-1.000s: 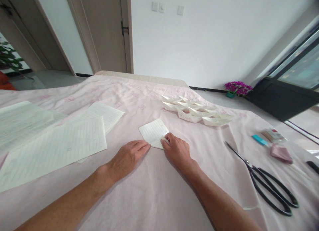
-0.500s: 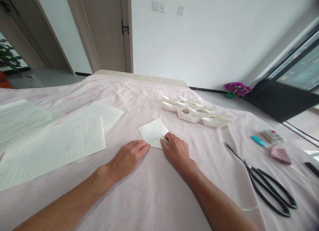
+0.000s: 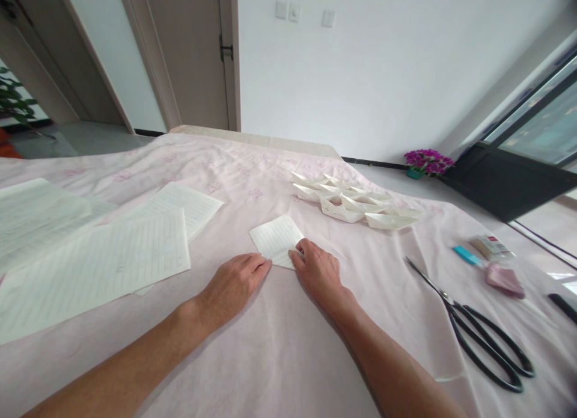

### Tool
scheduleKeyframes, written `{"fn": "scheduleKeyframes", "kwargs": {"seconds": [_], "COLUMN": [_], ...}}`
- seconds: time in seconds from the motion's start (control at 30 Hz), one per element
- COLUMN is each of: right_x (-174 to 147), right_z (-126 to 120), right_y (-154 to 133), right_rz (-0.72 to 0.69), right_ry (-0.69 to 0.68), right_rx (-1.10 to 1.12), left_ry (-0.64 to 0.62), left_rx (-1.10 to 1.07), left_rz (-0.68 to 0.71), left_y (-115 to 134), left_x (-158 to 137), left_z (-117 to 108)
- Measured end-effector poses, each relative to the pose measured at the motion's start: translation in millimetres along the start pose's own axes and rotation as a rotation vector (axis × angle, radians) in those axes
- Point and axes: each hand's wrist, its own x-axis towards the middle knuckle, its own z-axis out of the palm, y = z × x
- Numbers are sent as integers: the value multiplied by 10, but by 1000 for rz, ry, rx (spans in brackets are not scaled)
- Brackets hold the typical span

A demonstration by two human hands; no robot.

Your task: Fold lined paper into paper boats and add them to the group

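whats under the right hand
Under the right hand are the right edge of the small folded paper and the pink cloth. The part of that edge behind the fingers cannot be seen.

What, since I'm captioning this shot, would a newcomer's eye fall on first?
Probably the left hand and right hand, both at a small folded paper in the middle. Beyond them, to the right, a cluster of white paper boats sits on the pink cloth. Black scissors lie farther right, nearer the viewer.

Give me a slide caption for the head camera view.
Left hand and right hand at a folded paper, paper boats beyond, scissors at right.
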Motion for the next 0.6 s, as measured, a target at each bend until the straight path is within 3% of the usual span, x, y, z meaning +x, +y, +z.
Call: {"fn": "scheduleKeyframes", "kwargs": {"seconds": [0.6], "right_x": [-4], "right_z": [28], "right_y": [14], "right_rz": [-7], "right_ry": [43], "right_rx": [-3], "left_ry": [-47], "left_rx": [167], "left_rz": [-56], "left_y": [98], "left_x": [34], "left_z": [46]}}
